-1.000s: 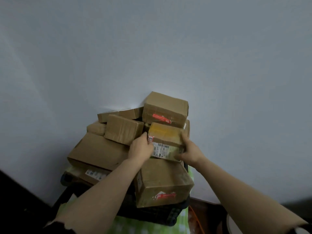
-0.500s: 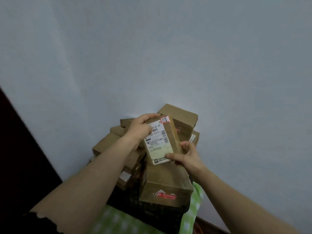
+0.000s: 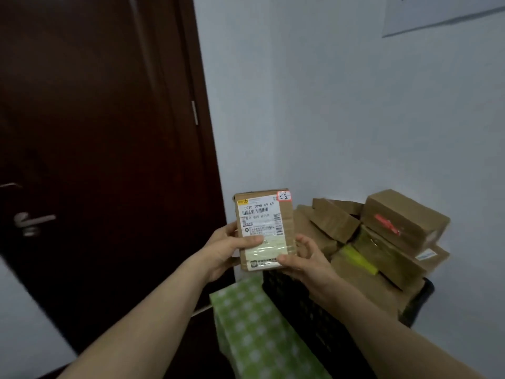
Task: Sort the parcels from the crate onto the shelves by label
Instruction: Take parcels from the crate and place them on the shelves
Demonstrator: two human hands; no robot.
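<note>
While the view is tipping forward and down, a dark brown door is filling the whole left half of the frame. A pale blue-grey wall is taking up the right half, with a sheet of paper hanging at the upper right corner. Down at lower centre, a green-and-white checked cloth is draping a surface just left of a black crate, which is sitting at lower right.

A pile of brown cardboard parcels is heaping above the crate's rim right of centre, with boxes tilting every which way. One on top is showing a red strip, another a yellow-green strip.

Now the one that matters: a small taped parcel is standing upright at frame centre, lifted clear of the pile and just left of it. Its white shipping label is facing us. The left hand is gripping its left edge, thumb lying across the label. The right hand is pinching the lower right corner, thumb in front and fingers curling behind.

A red-bordered sticker is carrying handwriting at the parcel's top right corner, too small to read surely. Far left, a metal door handle is showing blurred at mid-height.
</note>
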